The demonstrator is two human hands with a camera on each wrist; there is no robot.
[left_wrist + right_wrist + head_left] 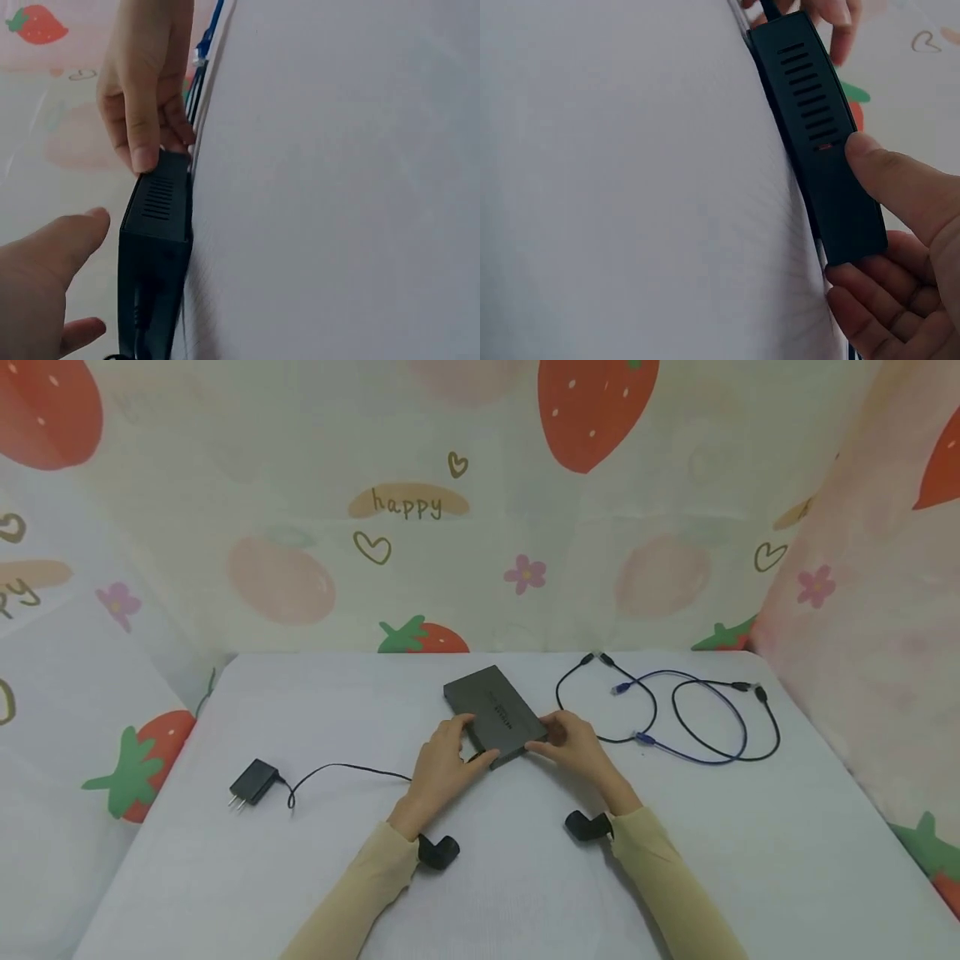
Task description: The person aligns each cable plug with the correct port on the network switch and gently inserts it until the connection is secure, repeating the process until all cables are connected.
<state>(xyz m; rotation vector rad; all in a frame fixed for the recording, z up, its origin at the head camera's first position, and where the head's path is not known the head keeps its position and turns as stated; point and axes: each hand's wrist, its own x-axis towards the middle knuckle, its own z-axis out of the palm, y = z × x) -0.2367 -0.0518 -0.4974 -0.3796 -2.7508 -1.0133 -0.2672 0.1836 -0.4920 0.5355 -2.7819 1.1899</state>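
Note:
A dark grey, flat network switch (pixel 491 706) lies angled near the middle of the table, with small lettering on top. My right hand (pixel 577 747) grips its right corner; in the right wrist view, the thumb presses the edge of the slotted side (pixel 810 135) and the fingers curl at the lower end. Beside the near left edge is my left hand (pixel 442 764), fingers spread; the left wrist view shows its thumb (pixel 82 229) apart from the casing. A black power cord plug (pixel 142 307) sits at the switch's side. The cord (pixel 352 766) runs left to a black power adapter (pixel 255 782).
At the back right lie two looped black cables (pixel 655 702) and a blue network cable (pixel 738 718), partly crossing. Strawberry-printed cloth (pixel 420 577) hangs behind and along the sides of the white table (pixel 495 877).

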